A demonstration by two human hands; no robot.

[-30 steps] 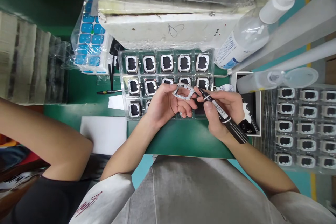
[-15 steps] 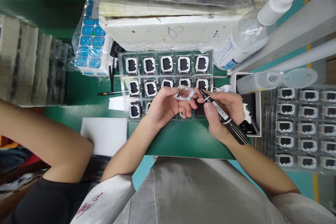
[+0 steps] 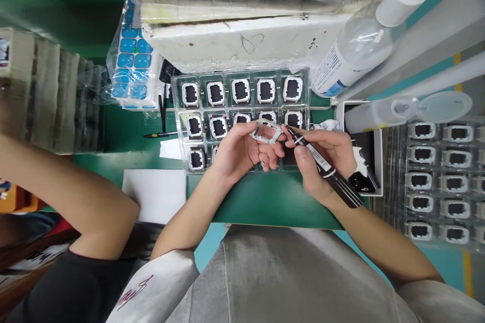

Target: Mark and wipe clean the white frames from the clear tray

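Note:
Between the thumb and fingers of my left hand (image 3: 238,154) is a small silver-white watch case frame (image 3: 266,132), tilted with its opening showing. My right hand (image 3: 328,159) grips a black marker pen (image 3: 322,164) with a white barcode label, its tip pointing up and left. That tip is at the right edge of the frame; I cannot tell whether it touches. Below and behind both hands lies a clear plastic tray (image 3: 204,142) with rows of similar frames in its pockets, partly covered by my fingers.
A white foam block (image 3: 227,45) and stacked trays stand behind. To the right are a pump bottle (image 3: 352,55), an open box (image 3: 379,161) and more filled trays (image 3: 435,192). A white pad (image 3: 155,194) and a pen (image 3: 162,135) lie left, near another person's arm (image 3: 76,197).
The watch case frame is turned slightly in my left fingers, with the marker tip still beside it. The view has shifted a little, and the other person's forearm at left has moved.

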